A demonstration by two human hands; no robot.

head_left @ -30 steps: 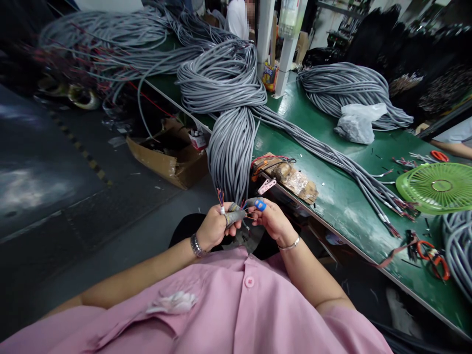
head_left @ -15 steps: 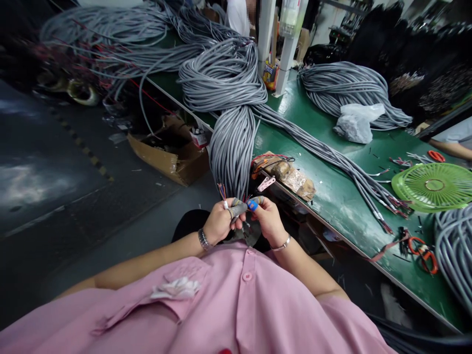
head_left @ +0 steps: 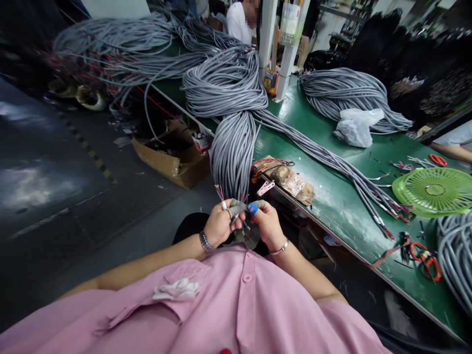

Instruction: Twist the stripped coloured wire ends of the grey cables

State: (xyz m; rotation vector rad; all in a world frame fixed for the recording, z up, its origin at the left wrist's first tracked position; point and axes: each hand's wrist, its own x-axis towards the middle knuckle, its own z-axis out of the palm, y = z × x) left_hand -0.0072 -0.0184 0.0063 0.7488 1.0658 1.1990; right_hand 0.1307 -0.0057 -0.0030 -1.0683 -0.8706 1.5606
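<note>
- Green worktop (head_left: 342, 211) runs diagonally across the view, carrying grey cable coils (head_left: 223, 86).
- Hanging cable bundle (head_left: 234, 147) drapes over the worktop's near edge and runs down behind the person's hands.
- Left hand (head_left: 217, 226): fingers, some in grey finger covers (head_left: 236, 210), closed around a cable end (head_left: 223, 204); coloured strands (head_left: 220, 192) stick up above it.
- Right hand (head_left: 271, 228): thumb with a blue wrap (head_left: 252, 209) and forefinger pinching thin wires (head_left: 246, 202), just beside the left fingertips.
- Pink clip (head_left: 265, 188) sits at the worktop's edge, beside a tape-wrapped brown block (head_left: 291, 182).
- Farther right: green fan grille (head_left: 438, 201), orange-handled scissors (head_left: 425, 256).
</note>
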